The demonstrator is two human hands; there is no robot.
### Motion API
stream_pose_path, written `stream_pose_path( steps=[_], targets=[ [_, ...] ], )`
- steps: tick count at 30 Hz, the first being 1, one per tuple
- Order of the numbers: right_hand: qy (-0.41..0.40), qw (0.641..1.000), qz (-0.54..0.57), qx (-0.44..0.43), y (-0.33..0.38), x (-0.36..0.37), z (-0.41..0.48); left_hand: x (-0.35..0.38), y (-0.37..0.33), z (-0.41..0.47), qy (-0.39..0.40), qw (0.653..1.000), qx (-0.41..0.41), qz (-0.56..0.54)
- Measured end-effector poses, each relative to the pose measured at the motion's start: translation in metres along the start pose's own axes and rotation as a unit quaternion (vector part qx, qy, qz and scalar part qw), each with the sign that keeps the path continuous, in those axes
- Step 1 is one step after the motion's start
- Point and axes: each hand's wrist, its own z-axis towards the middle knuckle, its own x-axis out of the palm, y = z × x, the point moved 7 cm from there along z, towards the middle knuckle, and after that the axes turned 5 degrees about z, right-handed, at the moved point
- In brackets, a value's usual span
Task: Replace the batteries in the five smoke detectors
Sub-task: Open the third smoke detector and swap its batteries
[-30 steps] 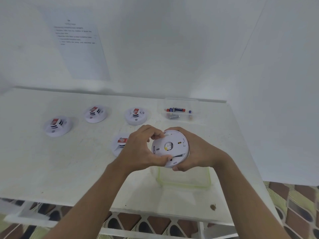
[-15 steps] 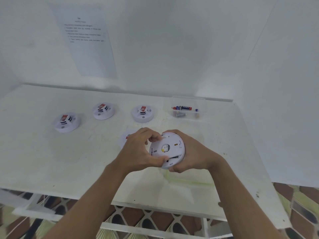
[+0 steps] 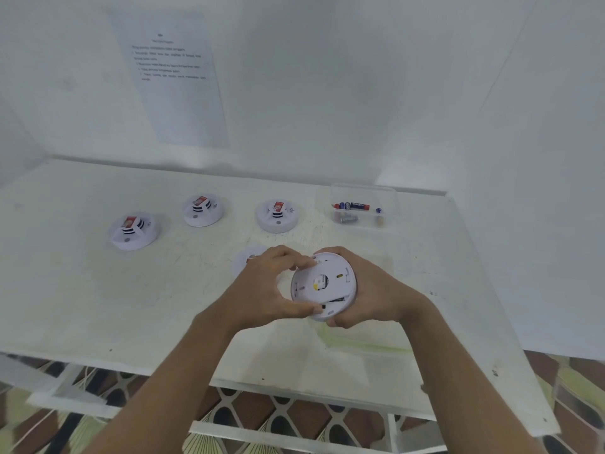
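Note:
I hold one white smoke detector (image 3: 327, 283) above the table, its back plate facing me. My right hand (image 3: 370, 290) cups it from the right and below. My left hand (image 3: 268, 286) grips its left rim, fingers on the top edge and thumb on the lower edge. Three more detectors stand on the table, at the left (image 3: 132, 231), the middle (image 3: 202, 210) and the right (image 3: 277, 215). A fourth detector (image 3: 245, 260) lies mostly hidden behind my left hand. A clear box of batteries (image 3: 361, 208) sits at the back right.
A clear container with a green rim (image 3: 366, 342) stands on the white table (image 3: 82, 290) under my right hand. A printed sheet (image 3: 173, 77) hangs on the back wall. White walls close in the back and the right side. The table's front edge runs close to me.
The camera has tilted up a little, so everything sits lower in the frame. Both hands keep hold of the detector, which has turned slightly between them.

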Motion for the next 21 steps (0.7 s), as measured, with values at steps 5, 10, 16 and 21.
stream_pose_path(
  steps=[5,10,16,21],
  targets=[
    [0.008,1.0,-0.016,0.003,-0.005,0.002,0.0,0.002,-0.003,0.0,-0.019,1.0,0.001,-0.007],
    [0.019,0.999,-0.041,-0.001,-0.006,0.003,-0.001,0.005,-0.004,0.0,-0.022,0.999,0.014,-0.03],
    [0.006,1.0,-0.017,0.001,-0.01,-0.001,-0.001,0.004,0.006,0.001,-0.032,0.998,0.005,-0.045],
    [-0.062,0.998,0.011,0.003,-0.02,-0.016,-0.005,0.001,0.025,-0.006,-0.065,0.995,-0.033,-0.07]
  ],
)
